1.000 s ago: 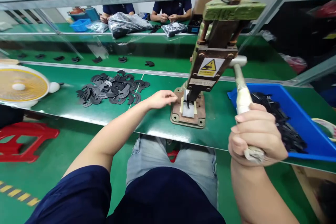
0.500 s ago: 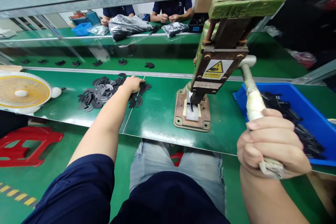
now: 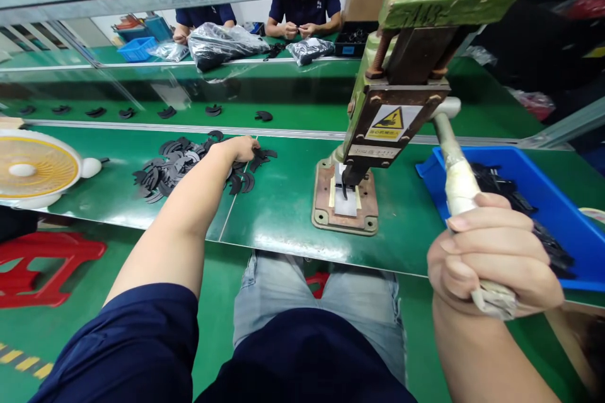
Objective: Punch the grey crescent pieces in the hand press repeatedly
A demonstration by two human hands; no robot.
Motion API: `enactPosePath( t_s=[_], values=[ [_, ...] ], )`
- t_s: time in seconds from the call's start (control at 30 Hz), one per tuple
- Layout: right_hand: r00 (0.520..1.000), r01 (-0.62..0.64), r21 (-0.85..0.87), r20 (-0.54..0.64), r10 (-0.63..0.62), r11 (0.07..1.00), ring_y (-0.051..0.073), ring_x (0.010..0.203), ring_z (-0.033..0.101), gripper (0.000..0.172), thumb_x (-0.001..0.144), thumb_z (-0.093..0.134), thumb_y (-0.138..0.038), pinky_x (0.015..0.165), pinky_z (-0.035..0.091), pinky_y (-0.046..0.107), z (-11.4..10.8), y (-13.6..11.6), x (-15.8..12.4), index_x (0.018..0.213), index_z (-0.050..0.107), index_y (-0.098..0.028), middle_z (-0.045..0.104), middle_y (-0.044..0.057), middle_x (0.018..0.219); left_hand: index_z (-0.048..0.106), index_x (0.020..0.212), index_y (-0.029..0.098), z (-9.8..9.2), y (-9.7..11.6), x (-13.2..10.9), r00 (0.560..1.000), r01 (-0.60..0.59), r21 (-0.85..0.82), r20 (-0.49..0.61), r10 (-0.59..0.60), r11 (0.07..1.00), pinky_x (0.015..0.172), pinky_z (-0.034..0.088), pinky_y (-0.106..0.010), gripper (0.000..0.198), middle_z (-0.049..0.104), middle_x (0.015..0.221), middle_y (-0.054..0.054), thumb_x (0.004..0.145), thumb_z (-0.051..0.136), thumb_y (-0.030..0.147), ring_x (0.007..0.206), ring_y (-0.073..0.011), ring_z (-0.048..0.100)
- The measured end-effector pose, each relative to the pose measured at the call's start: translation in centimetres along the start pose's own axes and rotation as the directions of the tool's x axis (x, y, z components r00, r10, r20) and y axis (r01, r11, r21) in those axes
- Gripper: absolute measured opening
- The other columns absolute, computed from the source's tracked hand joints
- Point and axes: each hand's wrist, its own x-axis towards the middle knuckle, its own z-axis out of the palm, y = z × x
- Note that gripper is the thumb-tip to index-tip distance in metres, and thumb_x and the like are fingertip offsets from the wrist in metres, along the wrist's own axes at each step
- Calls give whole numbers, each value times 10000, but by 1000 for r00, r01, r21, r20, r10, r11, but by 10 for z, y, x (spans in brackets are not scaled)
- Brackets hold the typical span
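Note:
My left hand (image 3: 241, 148) reaches out over a heap of flat black crescent-shaped parts (image 3: 184, 164) on the green table, fingers curled down onto the heap's right edge; what they hold is hidden. My right hand (image 3: 491, 258) is wrapped round the taped lever handle (image 3: 456, 176) of a small hand press (image 3: 397, 94). The press stands on a rusty base plate (image 3: 345, 204) with a white pad under its tool. A blue bin (image 3: 543, 201) with black parts lies to the right of the press.
A white and yellow fan (image 3: 33, 170) lies at the left. Single black parts sit in a row on the conveyor belt (image 3: 293, 101) behind. Two people work at the far table by plastic bags (image 3: 222, 44). A red stool (image 3: 42, 264) stands below left.
My left hand has gone from the press base leftwards to the heap of black parts and stays there. My right hand keeps its grip on the lever.

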Motion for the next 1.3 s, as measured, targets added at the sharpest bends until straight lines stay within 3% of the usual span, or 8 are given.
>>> enactPosePath(
  t_s=[0.2, 0.47, 0.7, 0.8, 0.97, 1.1, 1.2, 1.3],
  values=[
    [999, 31, 7, -30, -30, 1000, 179, 689, 653, 437, 853, 805, -444, 910, 592, 571, 1, 3, 1, 575, 538, -239, 635, -44, 604, 684, 1475, 207, -1, 7, 3, 999, -4, -100, -36, 1, 995, 1098, 535, -343, 711, 715, 1472, -144, 784, 792, 339, 1302, -318, 708],
    [999, 48, 20, -22, -48, 999, 170, 721, 662, 387, 872, 775, -406, 964, 593, 563, 0, 5, -1, 598, 554, -245, 632, -45, 624, 744, 1251, 214, -1, 14, -1, 997, 52, -268, -45, -66, 962, 891, 570, -271, 554, 798, 1254, -89, 740, 834, 408, 1041, -239, 762],
    [998, 58, 27, 17, -59, 998, 154, 784, 682, 345, 890, 758, -374, 1004, 581, 553, 0, 2, 1, 638, 571, -231, 643, -48, 678, 718, 901, 237, -15, 15, -17, 998, -34, -354, -65, 11, 935, 751, 535, -306, 265, 754, 821, -18, 876, 740, 500, 777, -206, 709],
    [999, 45, 35, 10, -45, 998, 149, 791, 681, 336, 891, 757, -362, 1033, 579, 542, 2, -1, 1, 644, 571, -231, 635, -55, 674, 616, 1001, 239, -14, 44, -36, 986, -102, -612, -166, -1, 785, 651, 518, -282, 273, 735, 841, -4, 991, 630, 512, 665, -165, 688],
    [999, 33, 37, 9, -34, 999, 140, 821, 685, 336, 899, 755, -354, 1064, 572, 533, 4, -3, 2, 660, 559, -224, 634, -64, 687, 494, 896, 226, 13, 137, -76, 987, -115, -862, -154, -37, 494, 485, 391, -226, 367, 607, 662, 25, 1062, 571, 543, 467, -99, 522],
    [998, 44, 44, 32, -46, 998, 144, 835, 689, 333, 896, 758, -358, 1069, 568, 542, 2, -3, 3, 670, 555, -223, 636, -61, 692, 508, 863, 212, 31, 202, -101, 998, 7, -1000, 7, 69, 0, 433, 311, -185, 382, 550, 674, 35, 994, 725, 498, 463, -62, 458],
    [997, 57, 43, 48, -59, 997, 152, 849, 696, 296, 899, 748, -345, 1069, 567, 549, 1, -2, 3, 694, 569, -229, 649, -59, 709, 595, 906, 179, 30, 225, -111, 990, 49, -952, 6, 141, -302, 493, 435, -177, 311, 608, 775, 9, 919, 835, 376, 555, -57, 542],
    [996, 66, 44, 54, -68, 997, 157, 860, 701, 272, 890, 750, -317, 1069, 567, 545, 1, -1, 2, 705, 572, -227, 651, -55, 717, 667, 973, 147, 25, 231, -114, 991, 18, -914, -38, 132, -405, 651, 561, -186, 253, 668, 831, -7, 848, 880, 203, 672, -63, 640]
  ],
)
